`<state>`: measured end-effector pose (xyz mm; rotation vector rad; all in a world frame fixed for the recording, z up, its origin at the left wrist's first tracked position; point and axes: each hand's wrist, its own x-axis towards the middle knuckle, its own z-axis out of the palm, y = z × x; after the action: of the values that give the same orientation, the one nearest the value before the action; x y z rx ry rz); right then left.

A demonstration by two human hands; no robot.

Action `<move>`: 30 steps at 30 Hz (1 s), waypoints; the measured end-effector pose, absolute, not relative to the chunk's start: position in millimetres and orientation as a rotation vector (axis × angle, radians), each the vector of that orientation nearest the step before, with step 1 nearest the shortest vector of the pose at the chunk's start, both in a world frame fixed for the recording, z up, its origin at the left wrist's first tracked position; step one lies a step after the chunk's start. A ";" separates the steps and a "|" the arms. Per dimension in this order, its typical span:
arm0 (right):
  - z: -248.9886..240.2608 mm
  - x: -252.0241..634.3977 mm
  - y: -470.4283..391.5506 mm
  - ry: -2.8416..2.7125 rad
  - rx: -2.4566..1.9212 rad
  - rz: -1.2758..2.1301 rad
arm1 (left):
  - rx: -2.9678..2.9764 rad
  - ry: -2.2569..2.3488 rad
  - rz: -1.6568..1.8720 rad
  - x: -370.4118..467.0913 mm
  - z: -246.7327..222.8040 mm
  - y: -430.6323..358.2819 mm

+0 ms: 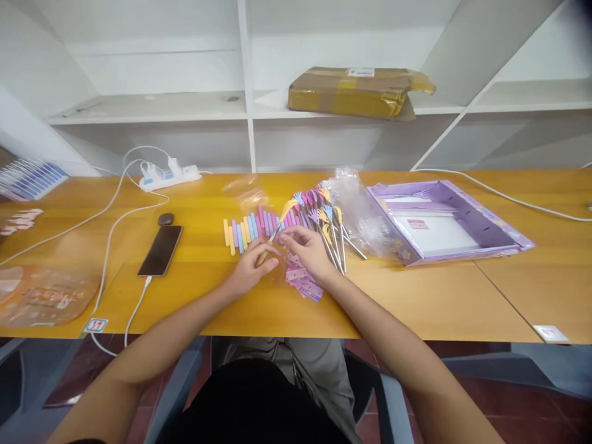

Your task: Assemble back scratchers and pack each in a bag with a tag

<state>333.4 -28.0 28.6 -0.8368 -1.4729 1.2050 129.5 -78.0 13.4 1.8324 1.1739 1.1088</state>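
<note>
My left hand [254, 262] is closed on the lower end of a back scratcher [277, 228], which has a yellow hand-shaped head and a metal rod. The fingers of my right hand [305, 246] are pinched at the rod beside it. Behind my hands a row of coloured handles [243, 233] lies on the table. More scratchers with pink, blue, purple and yellow heads [328, 213] are heaped just right of the row. Pink printed cards [303, 280] lie partly under my right hand.
Clear plastic bags [361, 216] lie beside an open purple box [444, 222] at the right. A phone [160, 251], its cable and a power strip [170, 177] are at the left. An orange bag [50, 296] is farther left. A taped carton [351, 92] sits on the shelf.
</note>
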 end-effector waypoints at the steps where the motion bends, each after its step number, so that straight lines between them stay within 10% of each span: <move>1: 27.5 330.4 -31.5 -1.476 -0.832 1.249 | 1.834 1.172 1.134 129.3 12.3 -78.0; 22: 13.6 325.2 -27.3 -1.630 -0.804 1.456 | 1.873 1.099 0.968 127.2 11.9 -83.0; 30: 35.7 363.0 -11.1 -1.293 -0.764 1.330 | 1.474 1.140 1.630 101.2 22.9 -67.1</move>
<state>363.0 -11.1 35.7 -0.7639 -1.2934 1.3300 101.2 -67.1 22.9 1.4743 1.1403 1.6297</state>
